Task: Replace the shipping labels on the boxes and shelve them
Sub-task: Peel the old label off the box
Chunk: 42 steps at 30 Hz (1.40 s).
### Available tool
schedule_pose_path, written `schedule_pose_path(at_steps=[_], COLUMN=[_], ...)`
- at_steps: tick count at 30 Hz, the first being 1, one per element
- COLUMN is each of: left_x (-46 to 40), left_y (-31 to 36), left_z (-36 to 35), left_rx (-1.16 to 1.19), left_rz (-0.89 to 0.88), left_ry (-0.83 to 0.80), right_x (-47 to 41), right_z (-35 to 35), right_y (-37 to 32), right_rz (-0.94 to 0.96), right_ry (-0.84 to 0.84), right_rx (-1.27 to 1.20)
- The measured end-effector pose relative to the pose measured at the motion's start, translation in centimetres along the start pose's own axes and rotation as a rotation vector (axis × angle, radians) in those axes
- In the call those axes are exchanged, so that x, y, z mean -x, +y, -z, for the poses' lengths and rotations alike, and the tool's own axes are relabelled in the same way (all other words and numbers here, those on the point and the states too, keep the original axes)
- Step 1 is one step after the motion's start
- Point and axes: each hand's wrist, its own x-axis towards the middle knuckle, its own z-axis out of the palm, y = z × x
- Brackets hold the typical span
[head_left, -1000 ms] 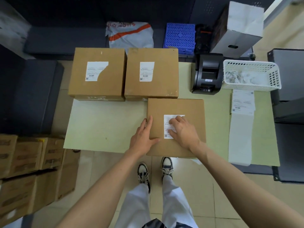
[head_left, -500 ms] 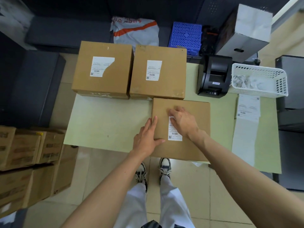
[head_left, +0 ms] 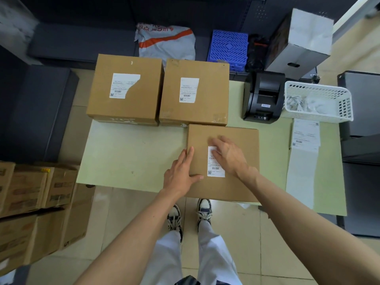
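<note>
Bare green table (head_left: pixel 127 157) lies left of box (head_left: pixel 242 182); left hand (head_left: pixel 181 173) flat on its edge, right hand (head_left: pixel 228 155) spread over label (head_left: pixel 216 169).

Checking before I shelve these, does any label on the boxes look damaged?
Yes. The label on the far-left box has its right side torn away, leaving a curved edge. The middle box's label looks whole.

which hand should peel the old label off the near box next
Right, probably. The right hand already lies over the top of the label on the near box, while the left hand braces the box's left edge.
</note>
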Motion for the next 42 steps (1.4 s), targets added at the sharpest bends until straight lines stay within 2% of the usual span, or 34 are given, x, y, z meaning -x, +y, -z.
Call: schedule_pose_path(at_steps=[16,20,26,34,42], left_x=[0.1,0.1,0.1,-0.1,-0.2], left_y=[0.0,-0.1,-0.3,-0.5,-0.4], left_z=[0.1,0.0,-0.2,-0.4,-0.5], left_rx=[-0.008,0.010,0.021,0.030,0.020], left_rz=[-0.002,-0.009,-0.011,0.005,0.011], left_ry=[-0.002,-0.003,0.004,0.005,0.011], right_x=[-1.3,-1.0,-1.0,-0.6,-0.6], right_z=[0.0,0.0,-0.6,-0.7,-0.7], right_y=[0.1,0.9,0.8,0.6,0.3], right_rz=[0.040,0.000,0.066,-0.004,-0.009], right_ry=[-0.035,0.009,-0.017,0.026,0.027], right_rx=[0.036,-0.068,-0.017,-0.076,-0.019])
